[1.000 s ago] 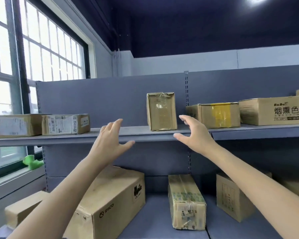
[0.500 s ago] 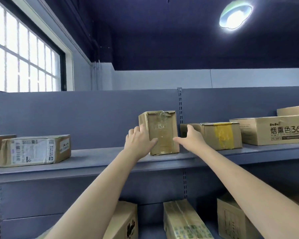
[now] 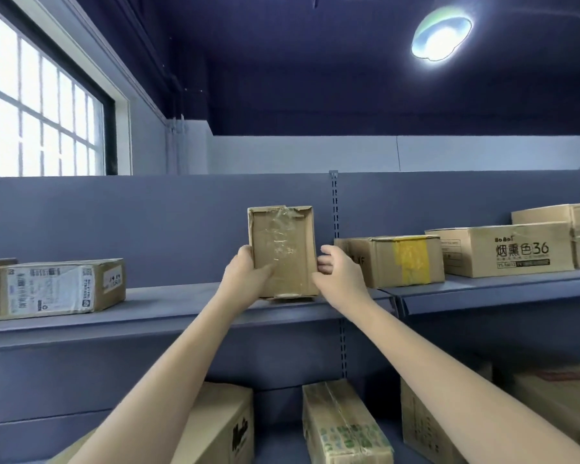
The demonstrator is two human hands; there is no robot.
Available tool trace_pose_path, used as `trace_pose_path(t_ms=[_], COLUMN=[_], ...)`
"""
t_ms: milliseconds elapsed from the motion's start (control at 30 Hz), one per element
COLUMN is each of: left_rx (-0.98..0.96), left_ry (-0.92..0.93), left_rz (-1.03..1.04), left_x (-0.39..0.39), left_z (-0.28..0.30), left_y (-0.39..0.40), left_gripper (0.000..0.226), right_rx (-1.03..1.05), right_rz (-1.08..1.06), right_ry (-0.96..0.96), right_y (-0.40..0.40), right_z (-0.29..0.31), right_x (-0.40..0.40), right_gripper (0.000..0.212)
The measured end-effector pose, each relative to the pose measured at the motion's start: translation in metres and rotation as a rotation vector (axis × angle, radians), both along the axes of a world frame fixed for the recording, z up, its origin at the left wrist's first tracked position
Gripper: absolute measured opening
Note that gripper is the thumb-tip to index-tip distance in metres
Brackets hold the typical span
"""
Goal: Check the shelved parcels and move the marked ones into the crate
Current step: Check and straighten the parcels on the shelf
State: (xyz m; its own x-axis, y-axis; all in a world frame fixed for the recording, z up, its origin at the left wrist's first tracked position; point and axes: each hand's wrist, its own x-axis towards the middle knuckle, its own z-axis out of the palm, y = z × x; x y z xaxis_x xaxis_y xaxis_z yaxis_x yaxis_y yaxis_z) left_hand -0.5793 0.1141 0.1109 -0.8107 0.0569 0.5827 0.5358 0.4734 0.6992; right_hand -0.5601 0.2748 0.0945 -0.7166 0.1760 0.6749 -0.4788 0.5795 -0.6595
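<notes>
A small upright cardboard parcel (image 3: 283, 249) with clear tape on its face stands on the upper grey shelf (image 3: 168, 308). My left hand (image 3: 245, 277) clasps its lower left side and my right hand (image 3: 337, 274) clasps its lower right side. The parcel's bottom edge sits at or just above the shelf board; I cannot tell which. No mark shows on its front face. No crate is in view.
On the same shelf lie a labelled parcel (image 3: 56, 288) at the left, a yellow-taped box (image 3: 400, 261) and a printed "36" box (image 3: 503, 251) at the right. Several boxes (image 3: 344, 426) rest on the lower shelf. A window (image 3: 37, 118) is at the left.
Both hands went from open in front of the shelf to closing on the sides of the upright parcel. My view rose and drew closer to the upper shelf.
</notes>
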Motion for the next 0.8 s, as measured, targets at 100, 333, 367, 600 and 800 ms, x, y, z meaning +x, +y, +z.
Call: trace_pose_path(t_ms=[100,333,367,600,800], left_rx=[0.105,0.064,0.047,-0.204,-0.577], left_ry=[0.061,0.085,0.093,0.375,0.365], left_rz=[-0.020,0.049,0.075,0.295,0.306], left_x=[0.014,0.023,0.025,0.028,0.022], left_z=[-0.006,-0.012,-0.010,0.040,0.074], left_y=[-0.023,-0.052,-0.052,-0.041,0.002], left_gripper=[0.041,0.073,0.073,0.062,0.045], right_rx=[-0.026,-0.058,-0.075,-0.084,0.037], right_rz=[0.078,0.174,0.159,0.078,-0.036], right_ry=[0.087,0.115,0.116,-0.012,-0.272], right_y=[-0.010,-0.039,-0.041,-0.035,-0.033], right_z=[-0.013,-0.030,-0.029,-0.014,-0.022], right_x=[0.021,0.032,0.031,0.016,0.006], right_gripper=[0.054,0.052,0.052,0.073,0.084])
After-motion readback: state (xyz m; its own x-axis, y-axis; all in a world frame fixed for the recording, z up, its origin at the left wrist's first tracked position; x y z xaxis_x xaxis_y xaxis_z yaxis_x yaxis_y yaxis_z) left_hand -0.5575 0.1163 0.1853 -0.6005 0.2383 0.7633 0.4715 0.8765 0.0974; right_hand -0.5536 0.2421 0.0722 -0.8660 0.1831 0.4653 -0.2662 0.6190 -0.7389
